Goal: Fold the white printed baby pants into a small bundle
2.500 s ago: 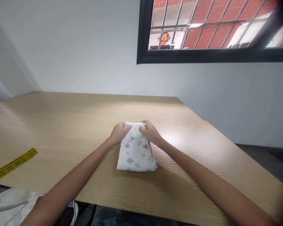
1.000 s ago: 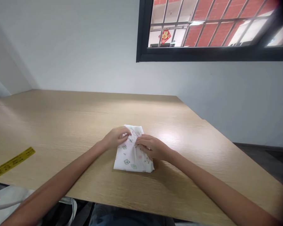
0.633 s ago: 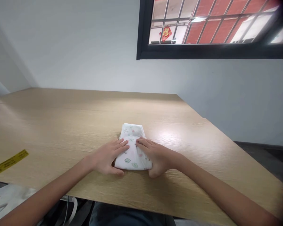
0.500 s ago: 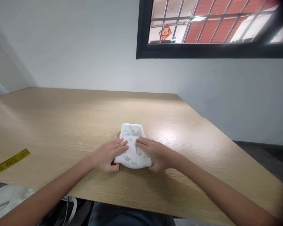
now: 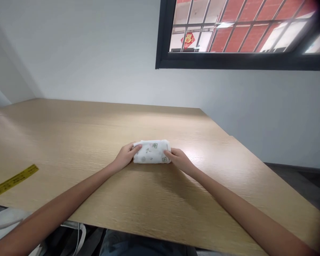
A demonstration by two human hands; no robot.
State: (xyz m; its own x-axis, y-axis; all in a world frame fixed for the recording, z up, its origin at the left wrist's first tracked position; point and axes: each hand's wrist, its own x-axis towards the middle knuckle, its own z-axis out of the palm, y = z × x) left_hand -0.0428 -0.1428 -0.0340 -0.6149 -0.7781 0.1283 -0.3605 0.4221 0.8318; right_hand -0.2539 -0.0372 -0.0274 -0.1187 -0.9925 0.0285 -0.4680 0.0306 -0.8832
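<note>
A white cloth (image 5: 152, 152) with small green and brown printed figures is folded into a compact oblong bundle near the middle of the table. My left hand (image 5: 126, 155) grips its left end, thumb on top and fingers behind it. At the right end my right hand (image 5: 179, 159) holds it the same way, thumb pressed on the printed face. The fingers of both hands are partly hidden behind the bundle. Whether its underside rests on the wood I cannot tell.
The pale wooden table (image 5: 96, 124) reaches back to a white wall. A yellow strip with dark print (image 5: 13, 182) lies at the left. Below the front edge hangs a white bag (image 5: 5, 222). A dark-framed barred window (image 5: 229, 60) is at the upper right.
The cloth was a taller folded piece with both hands flat on it. It is now a shorter, wider bundle lying farther forward, pinched at both ends.
</note>
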